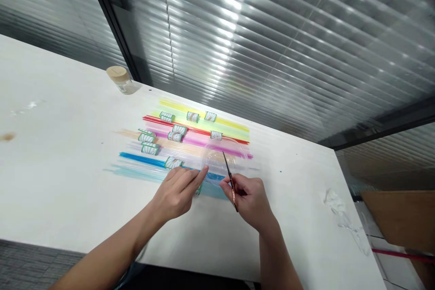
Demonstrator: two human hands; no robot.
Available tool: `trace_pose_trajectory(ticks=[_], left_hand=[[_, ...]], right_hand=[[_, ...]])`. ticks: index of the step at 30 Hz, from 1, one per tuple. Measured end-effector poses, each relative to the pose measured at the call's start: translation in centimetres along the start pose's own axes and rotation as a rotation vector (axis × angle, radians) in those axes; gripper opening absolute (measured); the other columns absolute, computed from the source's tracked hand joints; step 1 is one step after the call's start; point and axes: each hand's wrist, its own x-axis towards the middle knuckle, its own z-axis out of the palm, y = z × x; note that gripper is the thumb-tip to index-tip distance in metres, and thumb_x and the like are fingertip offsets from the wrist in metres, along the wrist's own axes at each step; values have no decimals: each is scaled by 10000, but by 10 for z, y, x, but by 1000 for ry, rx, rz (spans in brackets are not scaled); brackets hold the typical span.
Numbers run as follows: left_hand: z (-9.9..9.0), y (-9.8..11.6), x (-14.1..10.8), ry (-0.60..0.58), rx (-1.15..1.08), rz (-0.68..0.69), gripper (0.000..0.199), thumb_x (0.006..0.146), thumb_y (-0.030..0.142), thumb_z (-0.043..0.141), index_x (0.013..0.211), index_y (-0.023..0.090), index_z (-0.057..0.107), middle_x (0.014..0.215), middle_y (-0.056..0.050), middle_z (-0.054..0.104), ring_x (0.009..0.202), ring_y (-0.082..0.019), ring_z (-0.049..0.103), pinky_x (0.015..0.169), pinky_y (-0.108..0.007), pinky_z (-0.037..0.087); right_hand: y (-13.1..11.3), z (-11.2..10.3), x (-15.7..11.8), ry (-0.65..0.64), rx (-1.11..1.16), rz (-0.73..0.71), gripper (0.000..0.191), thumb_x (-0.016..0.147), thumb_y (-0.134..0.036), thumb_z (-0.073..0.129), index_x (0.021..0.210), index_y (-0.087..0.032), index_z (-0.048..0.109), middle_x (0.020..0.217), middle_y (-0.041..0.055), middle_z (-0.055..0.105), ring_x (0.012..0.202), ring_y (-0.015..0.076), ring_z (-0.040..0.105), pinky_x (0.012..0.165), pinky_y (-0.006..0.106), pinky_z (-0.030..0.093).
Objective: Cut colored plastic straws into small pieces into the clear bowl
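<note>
My right hand (pixel 249 197) is closed around slim scissors (pixel 230 174) with a dark blade and a copper-coloured handle. They are seen nearly edge-on, the tip pointing up and away over a clear round dish (pixel 246 152). My left hand (pixel 178 190) lies palm down over the near bundles, fingers stretched; one fingertip meets the dish's left edge. Whether it presses on the dish I cannot tell. Under both hands run bundles of thin coloured sticks, among them a blue bundle (pixel 142 159), a red bundle (pixel 159 121) and a yellow bundle (pixel 234 123). Patterned paper bands (pixel 174 162) wrap them.
A jar (pixel 123 80) with a tan lid stands near the table's back edge, left of the bundles. Crumpled clear plastic (pixel 343 217) lies on the white table (pixel 295 235) at the right. A glass wall with blinds (pixel 217 31) borders the back.
</note>
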Motion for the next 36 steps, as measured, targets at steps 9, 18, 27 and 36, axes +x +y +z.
trace_pose_trajectory(ticks=[9,18,27,36], left_hand=[[-8,-10,3,65,155,-43,345,873,101,524,1217,87,546,866,-102,670,803,-238,590,729,-375,435],[-12,-16,2,25,183,-109,83,875,93,519,851,168,545,710,-42,626,643,-192,530,620,-339,366],[-12,-19,-1,9,184,-189,107,888,110,489,815,179,525,682,-36,580,630,-194,493,605,-344,339],[-11,-16,0,-19,160,-195,154,869,115,496,735,185,525,630,-22,563,583,-178,469,594,-344,316]], right_hand=[[15,-15,-5,73,87,12,239,892,-282,605,680,-171,604,484,-72,375,449,85,323,452,211,320],[22,-16,-12,213,247,216,257,882,-386,637,725,-187,595,453,-67,445,405,93,393,423,211,339],[19,13,-57,-145,468,331,348,862,-489,625,726,-193,501,532,-67,374,460,93,317,436,229,231],[18,26,-50,-121,504,376,407,869,-538,600,686,-188,501,531,-74,335,454,86,294,443,237,215]])
